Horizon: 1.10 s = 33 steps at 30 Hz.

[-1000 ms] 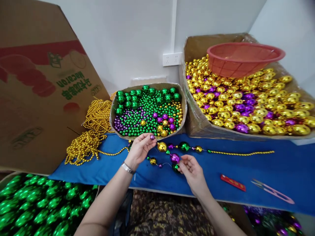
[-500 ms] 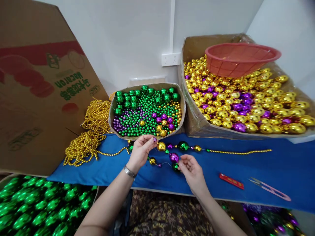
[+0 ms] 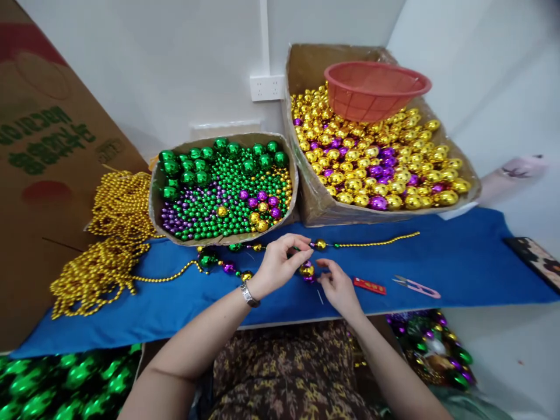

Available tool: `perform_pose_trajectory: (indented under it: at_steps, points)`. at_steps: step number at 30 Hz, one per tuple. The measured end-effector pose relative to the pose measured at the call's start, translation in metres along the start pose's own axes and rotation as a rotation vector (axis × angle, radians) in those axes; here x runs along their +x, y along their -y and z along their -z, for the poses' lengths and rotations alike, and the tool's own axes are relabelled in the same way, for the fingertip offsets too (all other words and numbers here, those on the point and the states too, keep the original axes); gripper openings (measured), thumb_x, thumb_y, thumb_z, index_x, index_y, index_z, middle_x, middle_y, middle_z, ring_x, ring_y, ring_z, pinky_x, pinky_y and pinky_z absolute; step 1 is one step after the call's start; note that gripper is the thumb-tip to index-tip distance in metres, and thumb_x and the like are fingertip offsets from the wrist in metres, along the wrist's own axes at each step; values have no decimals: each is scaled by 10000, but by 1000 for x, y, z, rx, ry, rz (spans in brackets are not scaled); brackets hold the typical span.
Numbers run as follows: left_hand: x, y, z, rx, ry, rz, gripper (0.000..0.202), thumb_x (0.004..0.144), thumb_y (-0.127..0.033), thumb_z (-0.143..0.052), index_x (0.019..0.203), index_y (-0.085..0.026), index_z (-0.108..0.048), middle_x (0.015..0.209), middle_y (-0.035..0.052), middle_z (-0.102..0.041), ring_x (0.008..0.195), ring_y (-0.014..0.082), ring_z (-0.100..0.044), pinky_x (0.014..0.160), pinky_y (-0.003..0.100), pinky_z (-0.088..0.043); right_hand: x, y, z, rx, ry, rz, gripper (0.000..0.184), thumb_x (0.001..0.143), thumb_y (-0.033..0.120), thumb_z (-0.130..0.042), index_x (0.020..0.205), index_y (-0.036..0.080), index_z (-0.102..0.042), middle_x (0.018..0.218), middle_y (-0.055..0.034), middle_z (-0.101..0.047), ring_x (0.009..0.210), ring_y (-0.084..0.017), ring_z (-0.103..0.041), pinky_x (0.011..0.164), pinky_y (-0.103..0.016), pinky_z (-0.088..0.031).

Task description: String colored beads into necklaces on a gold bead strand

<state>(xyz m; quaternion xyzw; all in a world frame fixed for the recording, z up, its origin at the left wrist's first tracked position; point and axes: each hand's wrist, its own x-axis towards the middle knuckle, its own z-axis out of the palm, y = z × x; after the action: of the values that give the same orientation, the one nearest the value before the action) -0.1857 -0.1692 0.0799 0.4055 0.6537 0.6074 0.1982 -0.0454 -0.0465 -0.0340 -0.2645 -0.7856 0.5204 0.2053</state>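
Observation:
My left hand, a metal-banded watch on its wrist, is closed in a pinch over a string of shiny beads, thumb against the fingertips. Just beyond its fingertips hang a gold bead and a purple bead of that string. My right hand has its curled fingertips at the purple bead, closed around the string's end. A thin pale sliver, perhaps a needle or thread end, shows below. To the left, large green and purple beads lie strung along the cloth; the left hand hides part of the strand.
Behind the hands stands a box of green, purple and gold beads. A larger carton of gold and purple beads carries a red basket. Gold bead strands, a red packet, pink thread snips and a phone lie around.
The view has swung right. My left hand has come rightward along the string, close to my right hand. The gold and purple beads now hang between both hands.

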Motion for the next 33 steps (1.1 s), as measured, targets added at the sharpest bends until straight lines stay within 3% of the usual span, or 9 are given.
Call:
perform_pose_trajectory:
  at_steps: [3, 7, 12, 15, 17, 20, 23, 26, 33]
  points:
    - [13, -17, -1, 88, 21, -119, 103, 806, -263, -616, 801, -172, -662, 942, 82, -688, 875, 187, -635, 772, 305, -490, 2, 19, 19, -61, -88, 80, 280, 877, 286, -461, 1120, 196, -567, 1063, -85, -641, 696, -148, -626, 672, -311, -525]
    - [25, -39, -5, 129, 71, -120, 133, 817, -284, -605, 814, -160, -651, 803, 51, -687, 719, 143, -631, 649, 249, -488, 4, 56, 28, -66, -58, 242, 315, 916, 328, -453, 1200, 230, -545, 1095, -67, -636, 752, -148, -630, 710, -297, -521]
    - [27, -47, -12, 70, 1, -157, 127, 807, -281, -614, 780, -157, -622, 746, 26, -667, 677, 118, -610, 638, 231, -484, 4, 63, 15, -124, 26, 359, 227, 918, 336, -456, 972, 210, -636, 849, -44, -678, 745, -165, -641, 714, -286, -519]
    - [17, -26, -17, -59, -39, -137, 194, 833, -278, -564, 987, -161, -576, 921, 65, -665, 813, 140, -630, 724, 266, -510, 2, 51, 11, -33, 13, 243, 242, 917, 366, -451, 955, 206, -628, 762, -25, -672, 628, -146, -636, 621, -258, -522]
    - [4, 0, -24, -50, -9, -145, 384, 835, -245, -523, 1205, -175, -451, 1132, 117, -606, 1002, 180, -606, 846, 333, -501, 1, 46, 12, 73, -16, 151, 254, 915, 388, -450, 960, 203, -618, 700, -7, -642, 577, -135, -620, 575, -243, -515]
    - [-16, 41, -38, 302, 276, -196, 590, 754, -264, -592, 1294, -169, -377, 1247, 157, -542, 1165, 266, -516, 1007, 474, -383, -1, 49, 13, 217, -48, 94, 262, 908, 410, -462, 936, 197, -610, 646, 14, -583, 550, -121, -582, 544, -231, -497]
    - [-28, 64, -48, 676, 488, -247, 445, 792, -389, -560, 1180, -186, -477, 1067, 107, -632, 1039, 276, -576, 1060, 589, -220, -3, 57, 21, 264, -45, 96, 250, 889, 417, -507, 904, 191, -614, 614, 25, -549, 542, -107, -546, 544, -224, -476]
    - [-33, 67, -44, 954, 465, -215, 326, 861, -421, -450, 1068, -178, -519, 881, 64, -645, 848, 233, -611, 1036, 580, -232, -1, 63, 40, 389, -170, 67, 263, 847, 444, -574, 886, 188, -617, 581, 38, -516, 516, -85, -506, 502, -196, -436]
    - [-60, 73, -5, 1262, 366, -140, 338, 872, -430, -421, 1049, -162, -528, 781, 70, -619, 783, 242, -575, 985, 566, -258, 9, 54, 71, 654, -399, -56, 333, 695, 457, -734, 812, 167, -620, 554, 53, -496, 494, -52, -467, 452, -145, -388]
